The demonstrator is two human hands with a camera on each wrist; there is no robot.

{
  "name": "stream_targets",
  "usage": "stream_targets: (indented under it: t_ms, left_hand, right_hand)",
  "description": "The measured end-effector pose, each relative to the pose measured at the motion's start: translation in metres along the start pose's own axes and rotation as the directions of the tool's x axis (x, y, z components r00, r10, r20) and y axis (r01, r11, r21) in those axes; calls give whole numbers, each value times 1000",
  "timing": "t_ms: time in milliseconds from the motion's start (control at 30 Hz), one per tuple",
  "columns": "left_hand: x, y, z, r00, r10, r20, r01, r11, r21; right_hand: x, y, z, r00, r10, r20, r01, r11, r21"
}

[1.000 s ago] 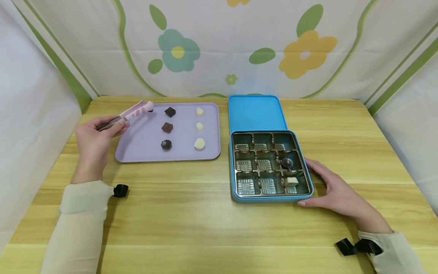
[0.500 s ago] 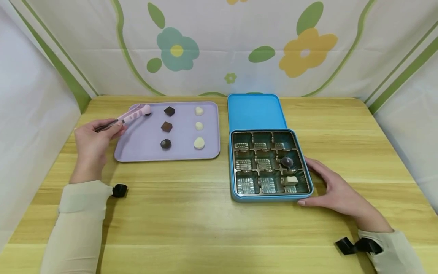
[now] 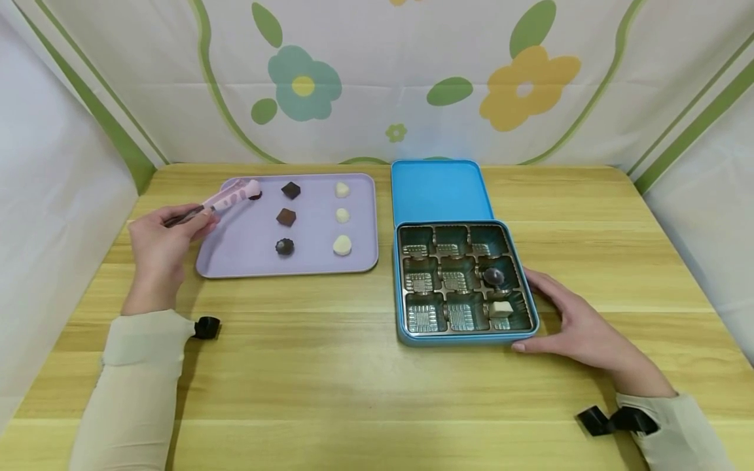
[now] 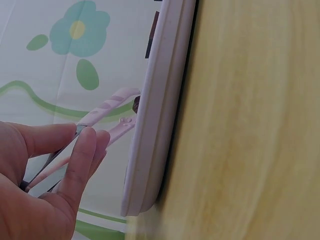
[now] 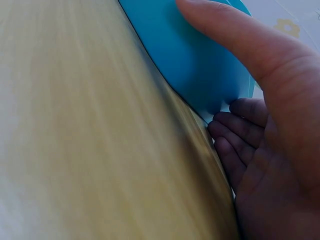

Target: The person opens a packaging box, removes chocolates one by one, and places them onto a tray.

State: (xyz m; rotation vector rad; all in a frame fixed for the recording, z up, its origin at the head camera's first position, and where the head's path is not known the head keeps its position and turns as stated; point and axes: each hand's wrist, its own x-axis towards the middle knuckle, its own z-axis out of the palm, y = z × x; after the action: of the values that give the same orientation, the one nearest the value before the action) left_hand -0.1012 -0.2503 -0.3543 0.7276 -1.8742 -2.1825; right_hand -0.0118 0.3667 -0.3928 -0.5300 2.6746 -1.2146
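My left hand (image 3: pixel 160 245) holds pink tongs (image 4: pixel 111 106) by their dark handles, between thumb and fingers. Over the far left of the lilac tray (image 3: pixel 235 265), the tong tips are apart, with a dark chocolate (image 4: pixel 136 104) at them, partly hidden in the head view. More dark chocolates (image 3: pixel 286 217) and white chocolates (image 3: pixel 343 215) sit in columns on the tray. Spread around the front right corner of a blue tin (image 3: pixel 459 341), my right hand (image 3: pixel 580 330) touches its side with the fingertips, its thumb at the front. The tin's compartments hold a dark round chocolate (image 3: pixel 493 277) and a white one (image 3: pixel 501 309).
The tin's blue lid (image 3: pixel 442 191) lies folded back behind it, near the floral curtain (image 3: pixel 365 78). Wooden tabletop (image 3: pixel 306 373) extends in front of the tray and tin. White fabric walls stand at both sides.
My left hand has lowered the tongs slightly, bringing their tips down to the dark chocolate at the tray's far left. The right hand and the tin hold their positions.
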Motion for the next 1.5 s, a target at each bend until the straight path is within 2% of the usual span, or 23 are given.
stream_targets:
  t_ms: [267,533,1000,1300,1500]
  left_hand:
    - [1,-2,2,1000,-14,-13,14,1000,13]
    - [0,0,-3,999,3,-40,-2,1000,28]
    - [0,0,-6,998,-8,-58,12,997,72]
    - [-4,6,-4,999,3,-50,3,993,121]
    - [-13,16,0,995,41,-90,-28,989,146]
  right_hand:
    - [1,0,-1,1000,4,0,-4,1000,-4]
    - [2,1,-1,1000,0,4,0,1000,-8]
    - [2,0,-1,1000,5,9,-5,1000,-3]
    - [2,0,-1,1000,9,13,-9,1000,2]
    - [0,0,0,1000,27,13,-27,1000,3]
